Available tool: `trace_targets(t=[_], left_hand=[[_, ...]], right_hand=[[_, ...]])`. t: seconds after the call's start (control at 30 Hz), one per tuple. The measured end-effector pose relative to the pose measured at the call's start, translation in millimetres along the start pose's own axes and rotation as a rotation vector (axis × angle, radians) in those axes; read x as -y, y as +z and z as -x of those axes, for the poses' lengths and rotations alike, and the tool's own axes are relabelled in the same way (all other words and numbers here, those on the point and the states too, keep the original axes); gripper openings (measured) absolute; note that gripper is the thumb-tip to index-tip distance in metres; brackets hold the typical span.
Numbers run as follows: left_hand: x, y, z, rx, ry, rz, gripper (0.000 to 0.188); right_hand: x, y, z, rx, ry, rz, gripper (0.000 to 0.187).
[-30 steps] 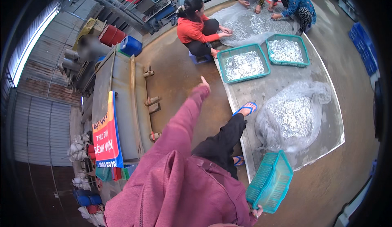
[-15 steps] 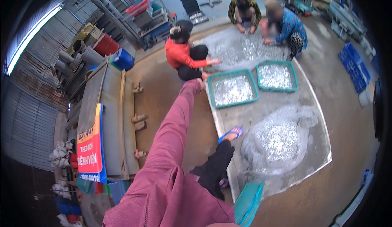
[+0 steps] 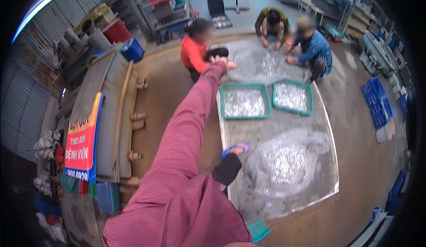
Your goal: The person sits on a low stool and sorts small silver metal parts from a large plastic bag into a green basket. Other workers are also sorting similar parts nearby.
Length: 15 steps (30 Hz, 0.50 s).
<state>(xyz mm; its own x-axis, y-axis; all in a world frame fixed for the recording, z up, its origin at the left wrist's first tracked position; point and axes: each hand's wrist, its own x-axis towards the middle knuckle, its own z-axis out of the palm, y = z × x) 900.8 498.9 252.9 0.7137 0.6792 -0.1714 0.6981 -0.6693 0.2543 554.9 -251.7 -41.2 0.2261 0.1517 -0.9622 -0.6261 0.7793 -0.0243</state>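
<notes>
My left arm, in a maroon sleeve (image 3: 184, 131), stretches far forward. At its end my left hand (image 3: 218, 60) is raised in front of a crouching person in a red top (image 3: 194, 54). The hand is small in view and overlaps that person's arm, so how its fingers are set is unclear; no held object shows. Nearest to it on the right is a green basket (image 3: 245, 117) of small shiny silvery pieces. A second green basket (image 3: 292, 110) with similar pieces stands beside it. My right hand is out of view. A teal basket (image 3: 258, 230) shows partly at the lower edge.
Two more crouching people, in a patterned top (image 3: 271, 23) and a blue top (image 3: 318, 47), work at a far silvery heap (image 3: 266, 63). A clear plastic sheet (image 3: 257, 171) with silvery pieces lies nearer. A metal tank (image 3: 100, 109) with pipe stubs stands left; blue crates (image 3: 377, 102) stand right.
My left hand has risen away from the near basket's corner. The view has shifted, and the teal basket at the lower edge shows less. The person in red has turned the head.
</notes>
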Motion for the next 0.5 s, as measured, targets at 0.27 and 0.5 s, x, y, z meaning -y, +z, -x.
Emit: trace_targets(t=[0.27, 0.5], left_hand=[[41, 71, 32, 0.485, -0.069, 0.37, 0.068], [86, 85, 12, 0.328, -0.313, 0.79, 0.089]], right_hand=[[3, -23, 25, -0.091, -0.041, -0.107, 0.059], [2, -53, 30, -0.16, -0.118, -0.218, 0.058]])
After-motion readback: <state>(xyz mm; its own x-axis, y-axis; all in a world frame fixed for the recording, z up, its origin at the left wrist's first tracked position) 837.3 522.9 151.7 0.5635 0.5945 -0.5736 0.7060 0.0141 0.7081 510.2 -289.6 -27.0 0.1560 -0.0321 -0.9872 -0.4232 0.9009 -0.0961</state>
